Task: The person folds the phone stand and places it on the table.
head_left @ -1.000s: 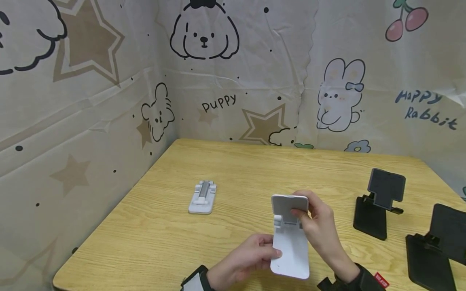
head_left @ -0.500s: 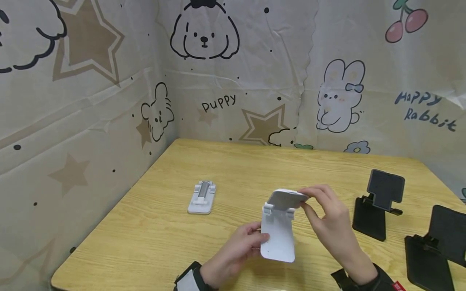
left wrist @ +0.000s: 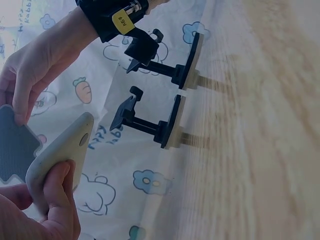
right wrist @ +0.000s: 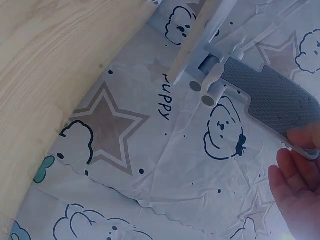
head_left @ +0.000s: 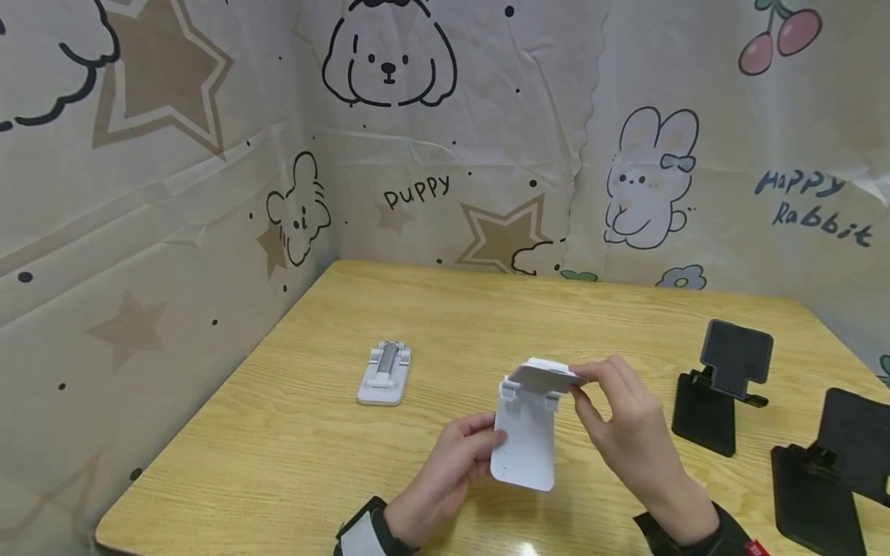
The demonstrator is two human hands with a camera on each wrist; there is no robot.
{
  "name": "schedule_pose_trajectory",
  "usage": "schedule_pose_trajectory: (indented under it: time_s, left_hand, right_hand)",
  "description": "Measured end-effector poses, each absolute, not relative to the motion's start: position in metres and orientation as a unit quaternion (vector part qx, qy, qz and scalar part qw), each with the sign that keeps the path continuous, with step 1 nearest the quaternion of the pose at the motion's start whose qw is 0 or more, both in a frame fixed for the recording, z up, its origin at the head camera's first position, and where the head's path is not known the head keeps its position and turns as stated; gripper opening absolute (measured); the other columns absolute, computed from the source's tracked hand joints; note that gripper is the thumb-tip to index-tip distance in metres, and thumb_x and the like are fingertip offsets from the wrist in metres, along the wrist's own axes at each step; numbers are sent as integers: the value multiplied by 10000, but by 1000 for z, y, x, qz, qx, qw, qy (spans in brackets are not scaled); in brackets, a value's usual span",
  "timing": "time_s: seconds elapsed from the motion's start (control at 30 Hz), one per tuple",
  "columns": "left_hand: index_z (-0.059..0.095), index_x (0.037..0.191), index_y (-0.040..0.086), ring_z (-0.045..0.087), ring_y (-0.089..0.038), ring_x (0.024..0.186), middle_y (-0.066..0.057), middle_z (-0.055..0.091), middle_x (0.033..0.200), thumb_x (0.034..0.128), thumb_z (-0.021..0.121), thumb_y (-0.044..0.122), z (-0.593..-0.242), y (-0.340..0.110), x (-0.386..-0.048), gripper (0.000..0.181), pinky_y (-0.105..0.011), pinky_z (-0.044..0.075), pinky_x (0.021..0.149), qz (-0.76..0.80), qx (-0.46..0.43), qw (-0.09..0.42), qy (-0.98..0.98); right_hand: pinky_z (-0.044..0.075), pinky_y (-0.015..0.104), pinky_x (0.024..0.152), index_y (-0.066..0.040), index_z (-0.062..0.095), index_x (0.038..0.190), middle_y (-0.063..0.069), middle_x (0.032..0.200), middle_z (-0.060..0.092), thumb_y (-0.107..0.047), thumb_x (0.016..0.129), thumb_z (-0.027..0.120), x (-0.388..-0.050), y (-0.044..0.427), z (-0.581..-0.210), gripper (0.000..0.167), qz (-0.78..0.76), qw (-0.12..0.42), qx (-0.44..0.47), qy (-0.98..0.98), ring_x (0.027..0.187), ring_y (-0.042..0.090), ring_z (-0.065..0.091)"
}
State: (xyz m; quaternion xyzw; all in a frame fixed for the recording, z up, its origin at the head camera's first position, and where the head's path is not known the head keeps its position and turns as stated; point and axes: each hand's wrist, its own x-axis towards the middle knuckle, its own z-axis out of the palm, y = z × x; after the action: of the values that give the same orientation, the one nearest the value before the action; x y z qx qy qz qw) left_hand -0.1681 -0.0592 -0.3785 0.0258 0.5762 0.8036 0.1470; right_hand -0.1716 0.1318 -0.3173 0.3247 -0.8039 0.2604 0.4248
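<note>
A white folding phone stand (head_left: 524, 444) is held above the table between both hands. My left hand (head_left: 452, 471) grips the left edge of its base, thumb on the front face. With thumb and fingers, my right hand (head_left: 629, 440) pinches the edge of the stand's tilted upper plate. That plate shows a grey textured pad (right wrist: 272, 95) in the right wrist view, joined to the base by a hinge. In the left wrist view the fingers (left wrist: 57, 192) of my left hand curl round the base's edge.
A folded white phone stand (head_left: 385, 374) lies on the wooden table (head_left: 278, 432) to the left. Two unfolded black phone stands stand at the right, one farther back (head_left: 705, 413) and one nearer (head_left: 816, 494). A printed cloth (head_left: 417, 139) hangs behind the table.
The white stand has moved left and slightly up in the head view. Its upper plate has tilted from nearly upright toward the viewer, and my right hand has shifted to the plate's edge.
</note>
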Motion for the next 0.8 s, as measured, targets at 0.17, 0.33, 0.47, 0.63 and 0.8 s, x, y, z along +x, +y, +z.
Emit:
schedule_pose_trajectory:
  time_s: [0.17,0.33,0.47,0.63,0.8]
  left_hand:
    - [438,1210,-136,573,-280,985,-235,555,1126,841,500,14,-376,-58,-169,403,-363,498,783,808,15,143,572]
    - [433,1199,-154,570,-297,988,-254,552,1121,831,495,-3,-374,-57,-170,402,-375,494,787,820,23,128,557]
    - [442,1185,-155,584,-284,961,-246,564,1100,828,499,-1,-374,-56,-170,393,-359,503,770,823,24,123,554]
    - [435,1199,-150,589,-264,948,-239,563,1108,826,506,5,-373,-56,-172,410,-344,506,763,827,16,123,549]
    - [433,1203,-151,603,-214,904,-234,567,1105,827,495,4,-370,-55,-175,412,-323,508,753,832,8,120,541]
  right_hand:
    - [502,267,614,-9,580,886,50,809,545,201,501,753,-173,129,-319,472,250,438,339,-795,722,164,566]
    - [512,329,662,-2,579,870,52,806,540,210,490,751,-173,127,-321,467,251,437,340,-794,743,186,570]
    - [510,328,648,6,578,870,60,804,535,209,490,745,-172,127,-323,462,251,443,345,-789,749,206,568]
    - [460,307,784,12,576,857,80,799,527,-20,838,579,-171,125,-329,37,251,445,359,-781,770,259,538]
    - [456,343,768,5,576,788,76,747,517,-167,953,340,-173,119,-337,335,231,491,375,-752,693,234,512]
